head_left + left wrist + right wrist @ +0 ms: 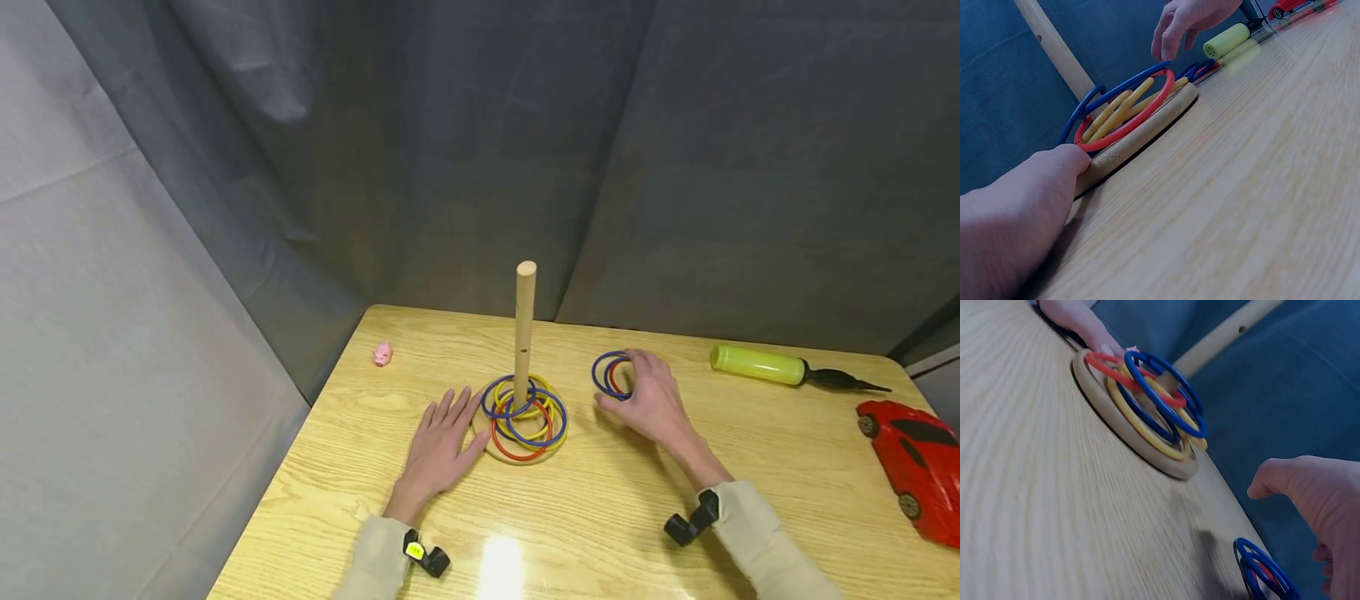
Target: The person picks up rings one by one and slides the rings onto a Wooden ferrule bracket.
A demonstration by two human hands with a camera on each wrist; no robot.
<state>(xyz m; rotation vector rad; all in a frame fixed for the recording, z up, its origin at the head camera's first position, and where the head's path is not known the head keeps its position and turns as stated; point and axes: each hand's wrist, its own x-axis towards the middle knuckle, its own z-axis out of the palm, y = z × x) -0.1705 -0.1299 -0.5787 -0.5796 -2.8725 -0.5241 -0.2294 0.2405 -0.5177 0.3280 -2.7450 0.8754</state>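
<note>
A wooden peg (524, 333) rises upright from a round wooden base (1141, 137). Several blue, yellow and red rings lie overlapping around its foot. My left hand (441, 454) lies with fingers extended at the base's left, its thumb touching the rim. To the right of the base, my right hand (654, 402) hovers over a small group of loose rings (1244, 553), blue and red, on the table. In the right wrist view its thumb stands apart from these rings. The left wrist view shows its fingers pointing down, nothing visibly held.
A small pink pig figure (382, 354) sits at the table's far left. Toward the right lie a yellow-green hand pump (757, 365) with a black nozzle and a red toy car (922, 475). Dark curtain (465, 167) hangs behind the table's back edge.
</note>
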